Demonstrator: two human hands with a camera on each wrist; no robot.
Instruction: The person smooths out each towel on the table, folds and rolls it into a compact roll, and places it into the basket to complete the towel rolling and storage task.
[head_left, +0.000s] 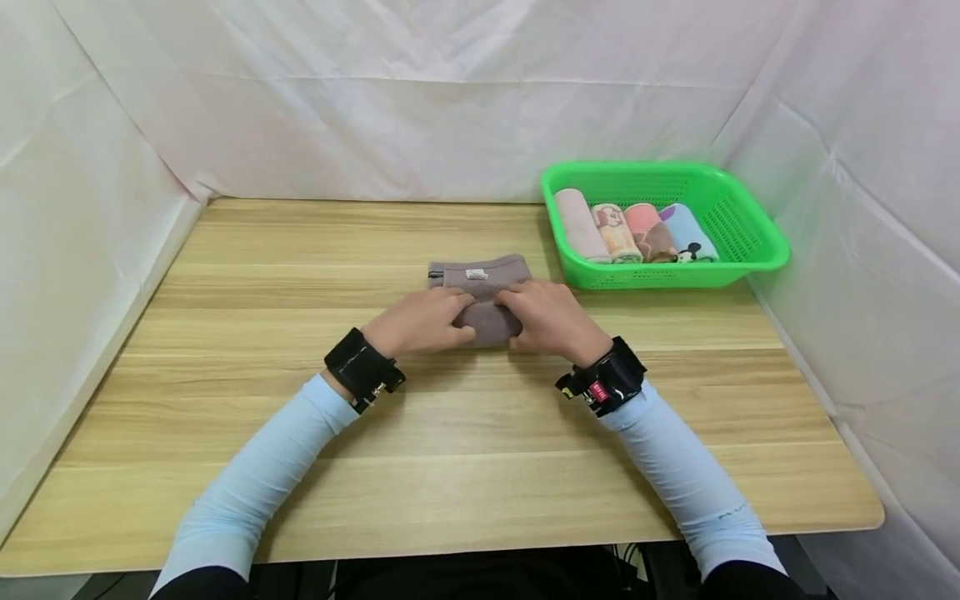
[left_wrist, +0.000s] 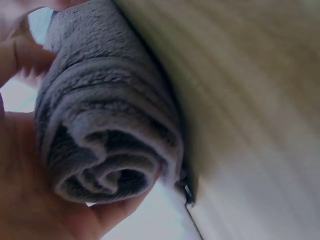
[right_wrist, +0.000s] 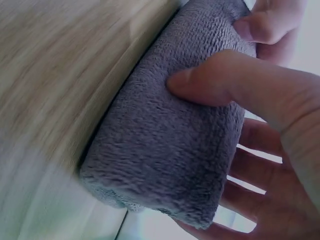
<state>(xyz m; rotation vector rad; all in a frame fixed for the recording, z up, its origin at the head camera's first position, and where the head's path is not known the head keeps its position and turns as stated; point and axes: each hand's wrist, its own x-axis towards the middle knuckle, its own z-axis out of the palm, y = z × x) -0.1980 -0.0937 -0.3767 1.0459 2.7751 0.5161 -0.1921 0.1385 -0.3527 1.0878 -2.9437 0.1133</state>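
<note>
A grey plush towel point(head_left: 489, 323), partly rolled, lies mid-table, with a flat part showing a small white label on the far side. My left hand point(head_left: 427, 321) grips the left end of the roll, thumb on the near side. The spiral of layers at that end shows in the left wrist view, with the left palm point(left_wrist: 25, 185) curved around it. At the other end my right hand point(head_left: 553, 321) holds the roll; in the right wrist view its thumb point(right_wrist: 215, 82) presses into the plush while the other fingers reach round the far side.
A green plastic basket point(head_left: 660, 278) stands at the back right of the wooden table point(head_left: 480, 467). Inside it, several rolled towels sit side by side towards the left, among them a pale pink one point(head_left: 581, 225) and a blue one point(head_left: 686, 229). White cloth walls point(head_left: 420, 133) border the table.
</note>
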